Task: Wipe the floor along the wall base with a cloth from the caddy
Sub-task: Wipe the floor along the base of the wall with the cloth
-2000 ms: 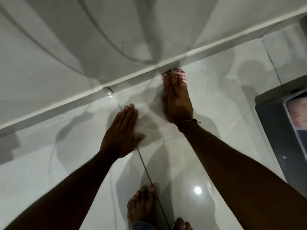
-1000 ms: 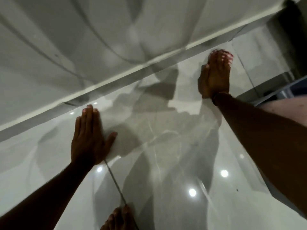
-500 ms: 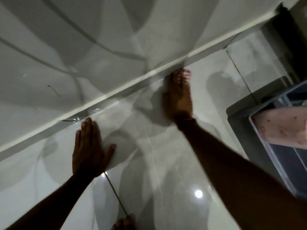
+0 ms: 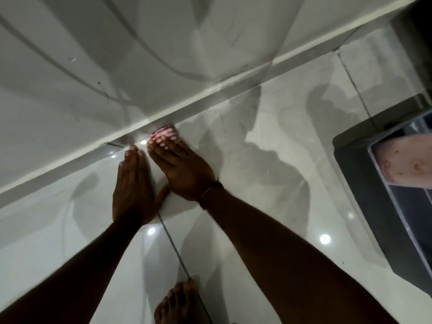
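A: Head view. Where are the hands?

B: Both are down on the glossy tiled floor [image 4: 268, 183], near the middle of the frame. The left hand [image 4: 131, 185] lies flat, palm down, fingers straight and together, pointing to about 12 o'clock at the wall base [image 4: 210, 90]. Its grip is open and holds nothing.

A: And the right?

B: The right hand [image 4: 184, 169] sits just at 3 o'clock of the left one, nearly touching it at the thumb. It presses flat on a pink-and-white striped cloth [image 4: 164, 134]; the fingers lie spread over the cloth rather than curled round it, so the grip is open on top of it. A thin band [image 4: 211, 189] circles that wrist.

A: Where is the cloth exactly?

B: Under the right fingertips, its far end right against the pale skirting, at 12 o'clock from the hand.

A: Anything else?

B: A dark grout line [image 4: 173, 242] runs from the hands toward 6 o'clock, where a bare foot [image 4: 177, 305] stands. At 3 o'clock, by the frame edge, sits a grey caddy [image 4: 364, 195], well apart from the hands.
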A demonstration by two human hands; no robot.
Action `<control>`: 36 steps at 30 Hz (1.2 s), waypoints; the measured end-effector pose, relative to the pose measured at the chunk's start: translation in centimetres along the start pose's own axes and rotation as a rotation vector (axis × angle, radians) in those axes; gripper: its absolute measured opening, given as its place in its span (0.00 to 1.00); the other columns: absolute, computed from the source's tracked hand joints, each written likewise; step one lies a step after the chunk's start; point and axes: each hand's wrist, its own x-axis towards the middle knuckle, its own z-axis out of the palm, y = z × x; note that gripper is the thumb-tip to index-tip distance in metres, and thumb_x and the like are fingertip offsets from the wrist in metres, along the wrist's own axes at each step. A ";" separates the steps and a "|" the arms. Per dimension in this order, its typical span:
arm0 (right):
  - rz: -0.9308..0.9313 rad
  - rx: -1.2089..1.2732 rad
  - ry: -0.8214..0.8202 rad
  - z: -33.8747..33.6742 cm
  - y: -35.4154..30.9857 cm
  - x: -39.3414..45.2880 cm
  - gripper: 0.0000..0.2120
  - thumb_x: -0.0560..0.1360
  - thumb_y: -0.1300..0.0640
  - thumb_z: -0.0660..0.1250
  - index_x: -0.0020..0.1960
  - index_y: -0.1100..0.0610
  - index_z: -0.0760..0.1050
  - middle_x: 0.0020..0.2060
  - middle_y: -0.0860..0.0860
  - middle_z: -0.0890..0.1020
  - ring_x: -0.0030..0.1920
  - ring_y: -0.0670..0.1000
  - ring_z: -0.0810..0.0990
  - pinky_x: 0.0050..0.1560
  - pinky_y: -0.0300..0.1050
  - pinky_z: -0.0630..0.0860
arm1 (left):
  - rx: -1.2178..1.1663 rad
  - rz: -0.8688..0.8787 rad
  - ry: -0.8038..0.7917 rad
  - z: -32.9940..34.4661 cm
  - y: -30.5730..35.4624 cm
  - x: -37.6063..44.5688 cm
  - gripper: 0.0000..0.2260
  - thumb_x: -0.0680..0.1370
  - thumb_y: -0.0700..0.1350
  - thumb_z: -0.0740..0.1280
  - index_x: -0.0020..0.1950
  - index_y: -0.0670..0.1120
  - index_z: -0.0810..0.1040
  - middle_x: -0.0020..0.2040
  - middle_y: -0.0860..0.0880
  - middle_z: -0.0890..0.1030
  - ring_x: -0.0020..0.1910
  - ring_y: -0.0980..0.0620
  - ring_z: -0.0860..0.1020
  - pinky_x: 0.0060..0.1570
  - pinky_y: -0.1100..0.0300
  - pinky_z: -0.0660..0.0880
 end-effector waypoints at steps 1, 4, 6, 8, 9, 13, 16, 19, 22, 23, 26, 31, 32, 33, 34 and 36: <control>-0.050 0.004 -0.006 -0.5 1.1 -0.1 0.32 0.78 0.53 0.51 0.81 0.60 0.66 0.81 0.58 0.69 0.82 0.62 0.65 0.84 0.62 0.60 | 0.001 -0.010 0.000 -0.1 0.1 0.1 0.47 0.79 0.70 0.55 0.85 0.37 0.48 0.85 0.35 0.49 0.86 0.39 0.47 0.84 0.44 0.48; -0.107 0.006 0.062 -2.3 6.9 -0.9 0.28 0.79 0.66 0.56 0.80 0.63 0.68 0.80 0.63 0.69 0.82 0.65 0.65 0.83 0.66 0.59 | -0.001 -0.018 0.006 -0.3 0.4 0.3 0.47 0.79 0.70 0.56 0.85 0.37 0.48 0.86 0.35 0.49 0.85 0.38 0.48 0.84 0.44 0.47; -0.093 -0.047 0.097 -4.2 12.3 -2.7 0.24 0.84 0.62 0.55 0.80 0.64 0.67 0.79 0.64 0.69 0.82 0.66 0.65 0.83 0.67 0.59 | 0.006 -0.011 0.008 -0.2 0.4 0.2 0.47 0.79 0.69 0.55 0.85 0.37 0.48 0.86 0.35 0.48 0.86 0.38 0.48 0.84 0.44 0.46; -0.018 -0.092 0.097 -6.6 17.3 -4.8 0.27 0.83 0.59 0.54 0.81 0.63 0.65 0.81 0.64 0.66 0.83 0.66 0.63 0.82 0.68 0.59 | 0.008 -0.008 -0.001 -0.2 0.4 0.2 0.47 0.79 0.69 0.56 0.85 0.38 0.47 0.86 0.35 0.47 0.86 0.39 0.47 0.84 0.44 0.46; 0.045 -0.106 0.111 -7.7 19.5 -5.8 0.29 0.80 0.62 0.56 0.81 0.64 0.65 0.80 0.65 0.67 0.82 0.67 0.63 0.82 0.69 0.60 | 0.004 -0.007 -0.006 -0.3 0.5 0.1 0.47 0.79 0.69 0.56 0.85 0.38 0.46 0.86 0.36 0.47 0.86 0.39 0.46 0.84 0.44 0.46; 0.278 -0.138 0.193 -10.8 25.8 -8.9 0.27 0.81 0.68 0.60 0.80 0.62 0.67 0.80 0.64 0.69 0.81 0.67 0.65 0.84 0.63 0.59 | 0.019 -0.017 -0.022 -0.3 0.5 0.2 0.47 0.79 0.68 0.57 0.85 0.39 0.44 0.86 0.39 0.43 0.86 0.42 0.43 0.84 0.45 0.44; 0.372 -0.073 0.197 -11.5 27.3 -9.3 0.24 0.86 0.62 0.59 0.81 0.56 0.67 0.81 0.57 0.68 0.83 0.62 0.63 0.84 0.60 0.60 | 0.009 -0.016 -0.023 -0.1 0.4 0.3 0.47 0.79 0.68 0.56 0.85 0.40 0.43 0.86 0.40 0.42 0.86 0.42 0.42 0.84 0.46 0.43; 0.473 -0.059 0.253 -12.0 27.8 -9.5 0.22 0.87 0.56 0.57 0.80 0.55 0.69 0.81 0.56 0.69 0.82 0.60 0.64 0.83 0.61 0.64 | 0.016 0.001 -0.009 0.0 0.2 0.2 0.47 0.79 0.68 0.57 0.85 0.40 0.43 0.86 0.39 0.43 0.86 0.41 0.43 0.84 0.44 0.44; 0.617 -0.024 0.250 -13.4 28.5 -9.7 0.23 0.87 0.52 0.54 0.80 0.54 0.68 0.81 0.58 0.68 0.81 0.61 0.66 0.83 0.54 0.61 | 0.023 0.003 -0.017 0.2 0.3 0.3 0.47 0.79 0.69 0.56 0.85 0.41 0.41 0.86 0.40 0.42 0.86 0.42 0.42 0.84 0.45 0.44; 0.632 -0.035 0.248 -13.5 28.9 -9.6 0.23 0.87 0.52 0.53 0.80 0.55 0.68 0.80 0.59 0.69 0.80 0.63 0.67 0.82 0.53 0.61 | 0.022 0.000 -0.019 0.2 0.3 0.4 0.47 0.79 0.69 0.56 0.85 0.41 0.40 0.86 0.40 0.41 0.86 0.43 0.41 0.84 0.46 0.42; 0.736 -0.065 0.258 -13.4 30.0 -8.3 0.25 0.85 0.53 0.49 0.78 0.62 0.63 0.78 0.66 0.68 0.79 0.68 0.66 0.85 0.58 0.56 | 0.012 -0.006 -0.017 0.1 0.3 0.5 0.47 0.79 0.69 0.56 0.85 0.42 0.40 0.86 0.41 0.41 0.86 0.44 0.41 0.83 0.49 0.39; 0.873 -0.089 0.272 -11.5 25.1 -5.2 0.31 0.82 0.54 0.45 0.81 0.69 0.58 0.79 0.69 0.64 0.81 0.70 0.61 0.85 0.67 0.52 | 0.006 0.009 -0.006 -0.1 0.3 0.5 0.46 0.80 0.69 0.55 0.85 0.40 0.44 0.86 0.39 0.45 0.86 0.43 0.43 0.84 0.47 0.42; 0.823 -0.075 0.272 -10.3 23.5 -5.1 0.30 0.83 0.55 0.46 0.82 0.69 0.56 0.81 0.69 0.61 0.82 0.70 0.57 0.85 0.67 0.51 | 0.010 0.013 -0.010 -0.1 0.3 0.5 0.46 0.80 0.69 0.54 0.85 0.39 0.45 0.86 0.38 0.46 0.86 0.42 0.44 0.84 0.47 0.43; 0.776 -0.071 0.271 -9.1 21.7 -5.0 0.30 0.84 0.55 0.49 0.82 0.68 0.56 0.82 0.69 0.59 0.83 0.71 0.55 0.85 0.68 0.50 | 0.014 0.021 -0.011 -0.2 0.3 0.6 0.46 0.80 0.69 0.54 0.85 0.38 0.45 0.86 0.37 0.46 0.86 0.41 0.45 0.84 0.46 0.43; 0.739 -0.075 0.262 -7.9 19.8 -4.6 0.29 0.84 0.56 0.50 0.82 0.68 0.57 0.82 0.70 0.59 0.83 0.71 0.55 0.85 0.68 0.50 | 0.021 0.031 -0.010 -0.3 0.0 0.6 0.45 0.80 0.69 0.53 0.85 0.38 0.46 0.86 0.37 0.47 0.86 0.40 0.46 0.84 0.46 0.43; 0.673 -0.073 0.246 -5.6 15.6 -3.5 0.29 0.83 0.57 0.54 0.80 0.70 0.61 0.80 0.71 0.62 0.82 0.74 0.57 0.84 0.70 0.52 | 0.020 0.054 0.001 -0.4 -0.7 0.5 0.43 0.82 0.66 0.53 0.84 0.36 0.49 0.86 0.36 0.50 0.86 0.38 0.49 0.84 0.44 0.46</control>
